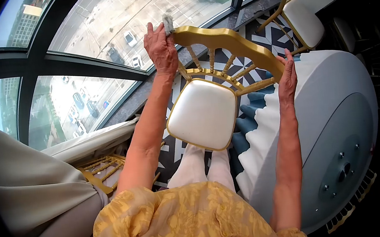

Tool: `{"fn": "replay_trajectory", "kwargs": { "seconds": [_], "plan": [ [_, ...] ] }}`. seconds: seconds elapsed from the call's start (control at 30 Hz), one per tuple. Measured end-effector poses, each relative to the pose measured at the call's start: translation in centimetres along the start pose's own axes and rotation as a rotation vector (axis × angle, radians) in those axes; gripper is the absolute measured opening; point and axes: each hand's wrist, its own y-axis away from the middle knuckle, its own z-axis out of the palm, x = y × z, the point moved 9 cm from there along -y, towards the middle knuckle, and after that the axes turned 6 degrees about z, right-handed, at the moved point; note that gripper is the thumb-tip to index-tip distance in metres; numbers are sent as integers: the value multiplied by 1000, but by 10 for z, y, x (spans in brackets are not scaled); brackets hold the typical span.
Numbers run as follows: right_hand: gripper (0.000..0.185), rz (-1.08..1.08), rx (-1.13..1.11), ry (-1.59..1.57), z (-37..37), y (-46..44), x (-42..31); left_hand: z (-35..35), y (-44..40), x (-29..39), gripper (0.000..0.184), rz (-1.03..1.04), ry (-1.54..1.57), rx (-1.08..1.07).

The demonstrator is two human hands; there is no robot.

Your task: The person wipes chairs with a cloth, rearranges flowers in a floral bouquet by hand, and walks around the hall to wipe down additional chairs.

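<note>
A gold chair (222,37) with a white seat (203,113) stands in front of me, its curved backrest at the far side. At the left end of the top rail, my left hand (161,48) presses a grey cloth (168,24) against the rail, its fingers partly bent around it. My right hand (287,73) rests against the right end of the same rail, fingers stretched out and palm toward the chair, with nothing seen in it.
A round table (319,78) with a pale cloth and dark glass turntable (340,159) is at the right. Another gold chair (304,23) stands back right. Large windows, a curtain (32,188) and a gold chair part (106,170) are at left.
</note>
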Motion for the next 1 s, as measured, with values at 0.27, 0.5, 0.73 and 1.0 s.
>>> {"fn": "replay_trajectory", "kwargs": {
  "seconds": [0.27,0.5,0.73,1.0],
  "plan": [
    [82,219,96,-405,-2,6,25,68,10,175,31,144,286,-121],
    [58,145,151,-429,-6,0,35,84,42,266,30,559,441,-298],
    [53,46,273,-285,-11,0,25,54,-23,113,15,443,60,-307],
    [60,106,175,-430,-1,10,39,64,-33,53,27,223,18,-482]
  ]
}}
